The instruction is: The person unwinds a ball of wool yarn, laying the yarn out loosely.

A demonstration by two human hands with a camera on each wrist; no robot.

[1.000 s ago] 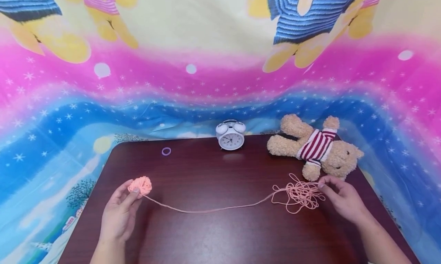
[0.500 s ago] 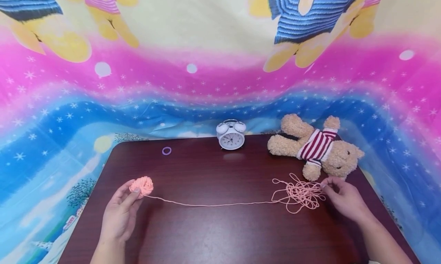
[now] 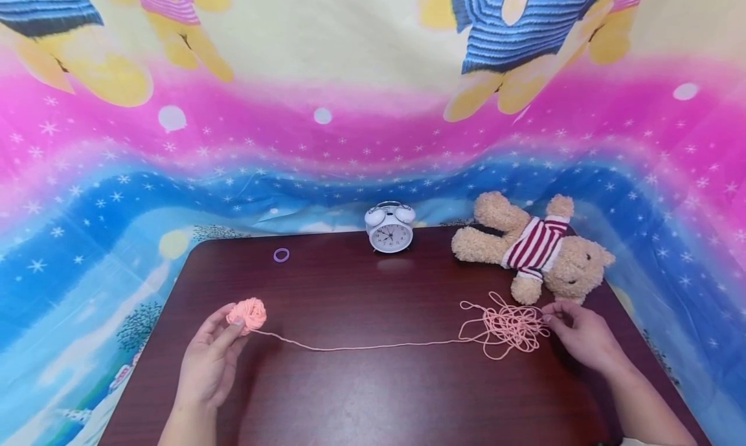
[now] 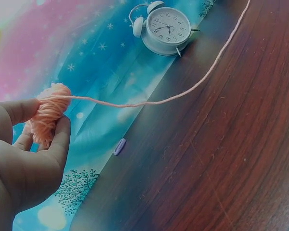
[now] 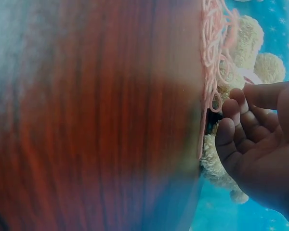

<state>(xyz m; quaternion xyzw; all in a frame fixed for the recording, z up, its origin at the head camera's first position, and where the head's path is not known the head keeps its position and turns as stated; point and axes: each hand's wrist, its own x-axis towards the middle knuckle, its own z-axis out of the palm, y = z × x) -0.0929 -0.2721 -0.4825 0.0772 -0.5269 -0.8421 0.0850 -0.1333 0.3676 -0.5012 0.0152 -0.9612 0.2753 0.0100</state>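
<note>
Pinched between the thumb and fingers of my left hand (image 3: 211, 352) is a small peach yarn ball (image 3: 249, 314), raised at the table's left. In the left wrist view the thumb presses the yarn ball (image 4: 52, 113) from one side, with fingers around the other. One strand (image 3: 373, 347) runs from it to a loose tangle of yarn (image 3: 513, 328) lying on the right of the table. Right at the tangle's outer edge is my right hand (image 3: 583, 336). In the right wrist view its fingers (image 5: 226, 130) are loosely bent beside the thumb, with no yarn visible between them.
Behind the tangle a teddy bear (image 3: 533, 245) in a striped shirt lies on its side. A white alarm clock (image 3: 390, 232) stands at the back edge of the dark table (image 3: 350, 407). A purple ring (image 3: 282, 256) lies back left. A patterned cloth (image 3: 350, 148) hangs around the table.
My left hand has moved slightly right with the yarn ball. The strand, sagging earlier, now runs straighter and lower toward the tangle. My right hand has barely shifted.
</note>
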